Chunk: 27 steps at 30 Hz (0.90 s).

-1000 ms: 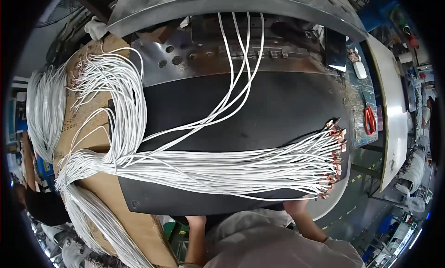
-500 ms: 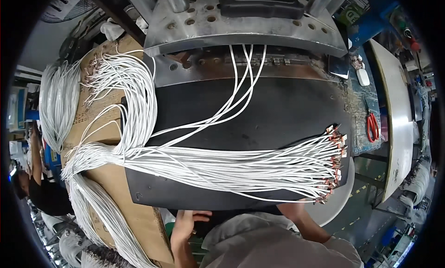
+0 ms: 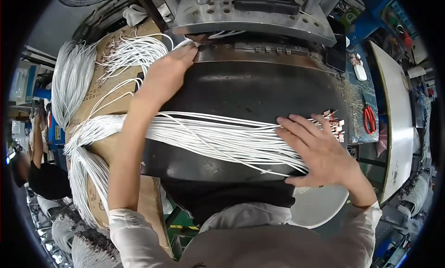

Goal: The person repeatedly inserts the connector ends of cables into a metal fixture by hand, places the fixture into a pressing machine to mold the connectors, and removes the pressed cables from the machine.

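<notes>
My right hand (image 3: 320, 152) lies with fingers spread over a long bundle of white cables (image 3: 218, 136), close to its end with small reddish-brown and white connectors (image 3: 340, 131). The bundle stretches across a black work surface (image 3: 222, 92). My left hand (image 3: 169, 75) reaches up to the left front edge of a metal press (image 3: 259, 24). Its fingers are closed around white cables there; the fingertips are partly hidden. A few white cables (image 3: 227, 35) show under the press beside that hand. Behind my left forearm, more cables with connector ends (image 3: 134, 52) lie on brown cardboard (image 3: 120, 89).
A hank of grey-white cable (image 3: 72, 82) sits at the far left. On the right, red-handled pliers (image 3: 369, 119) and a white mouse-shaped object (image 3: 360, 72) rest on a blue surface. A round white stool seat (image 3: 320, 205) is below. Another person (image 3: 46, 175) works at left.
Both hands have come up from below the front edge: the right onto the bundle, the left to the press. The cables that ran from the press across the surface have shifted left. The view has moved.
</notes>
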Tool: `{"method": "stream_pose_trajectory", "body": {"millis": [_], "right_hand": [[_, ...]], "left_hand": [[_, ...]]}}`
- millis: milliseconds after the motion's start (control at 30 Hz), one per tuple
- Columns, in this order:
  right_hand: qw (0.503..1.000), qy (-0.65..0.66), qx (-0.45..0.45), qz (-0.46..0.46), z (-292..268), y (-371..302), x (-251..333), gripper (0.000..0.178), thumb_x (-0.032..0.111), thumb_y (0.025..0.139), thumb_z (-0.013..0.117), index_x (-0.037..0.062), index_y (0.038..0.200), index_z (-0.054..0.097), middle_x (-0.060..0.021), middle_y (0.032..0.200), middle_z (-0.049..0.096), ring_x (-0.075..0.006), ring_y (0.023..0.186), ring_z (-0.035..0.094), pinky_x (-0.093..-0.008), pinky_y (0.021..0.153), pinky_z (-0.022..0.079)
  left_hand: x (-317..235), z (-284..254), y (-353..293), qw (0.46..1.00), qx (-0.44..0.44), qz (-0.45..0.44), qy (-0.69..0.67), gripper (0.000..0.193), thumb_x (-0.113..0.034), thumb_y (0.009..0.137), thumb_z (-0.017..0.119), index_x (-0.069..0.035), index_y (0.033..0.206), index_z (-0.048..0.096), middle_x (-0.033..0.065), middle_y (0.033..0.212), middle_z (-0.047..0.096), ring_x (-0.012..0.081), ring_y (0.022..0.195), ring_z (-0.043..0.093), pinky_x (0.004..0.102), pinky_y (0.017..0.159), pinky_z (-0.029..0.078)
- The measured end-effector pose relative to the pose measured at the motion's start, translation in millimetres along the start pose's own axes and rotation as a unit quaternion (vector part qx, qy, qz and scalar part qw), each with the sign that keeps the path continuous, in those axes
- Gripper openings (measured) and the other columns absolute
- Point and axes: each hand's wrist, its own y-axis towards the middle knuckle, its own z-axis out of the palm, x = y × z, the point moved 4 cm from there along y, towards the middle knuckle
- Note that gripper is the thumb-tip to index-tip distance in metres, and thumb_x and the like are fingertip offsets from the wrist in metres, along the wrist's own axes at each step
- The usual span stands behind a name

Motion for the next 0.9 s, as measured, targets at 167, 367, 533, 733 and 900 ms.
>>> {"method": "stream_pose_trajectory", "body": {"millis": [167,367,533,733,900], "right_hand": [[0.998,0.011,-0.01,0.056,-13,-44,-51,0.072,0.021,0.062,0.076,0.0017,0.129,0.059,-0.0126,0.136,0.06,-0.0289,0.124,0.056,-0.0554,0.112,0.029],[0.987,0.133,0.092,0.008,-41,-23,-104,0.06,0.019,0.068,0.078,-0.0006,0.123,0.062,-0.0116,0.122,0.068,-0.026,0.112,0.062,-0.0476,0.105,0.04],[0.961,0.268,0.053,-0.045,-21,44,-76,0.05,0.028,0.085,0.078,-0.0013,0.123,0.061,-0.0128,0.1,0.07,-0.0233,0.091,0.067,-0.0348,0.077,0.052],[0.93,0.344,0.096,0.09,-13,69,-29,0.048,0.028,0.088,0.074,-0.0016,0.123,0.06,-0.0084,0.075,0.066,-0.0196,0.068,0.065,-0.0343,0.065,0.052],[0.88,0.305,0.291,0.22,-60,24,-91,0.049,0.023,0.089,0.068,-0.0031,0.129,0.056,-0.0104,0.077,0.068,-0.0139,0.069,0.066,-0.0294,0.055,0.049]], "left_hand": [[-87,-36,-19,0.969,0.139,0.083,-0.189,0.042,-0.018,0.088,0.072,0.002,0.124,0.064,0.016,0.132,0.061,0.0369,0.123,0.056,0.0407,0.102,0.048],[-103,-49,-36,0.954,0.204,0.113,-0.19,0.029,-0.011,0.087,0.071,0.002,0.112,0.065,0.0162,0.111,0.065,0.035,0.105,0.061,0.0419,0.089,0.05],[-98,-34,-37,0.977,0.103,0.078,-0.17,0.011,-0.004,0.092,0.061,0.001,0.103,0.061,0.0128,0.094,0.065,0.0284,0.086,0.062,0.0385,0.077,0.049],[-35,-26,-53,0.862,-0.157,-0.208,-0.434,0.008,-0.007,0.099,0.059,0.001,0.101,0.06,0.0016,0.079,0.061,0.0118,0.069,0.056,0.029,0.065,0.046],[-74,-34,-24,0.879,0.07,-0.191,-0.432,0.019,-0.012,0.097,0.065,0.002,0.11,0.067,0.0024,0.079,0.066,0.0085,0.069,0.058,0.0266,0.062,0.047]]}}
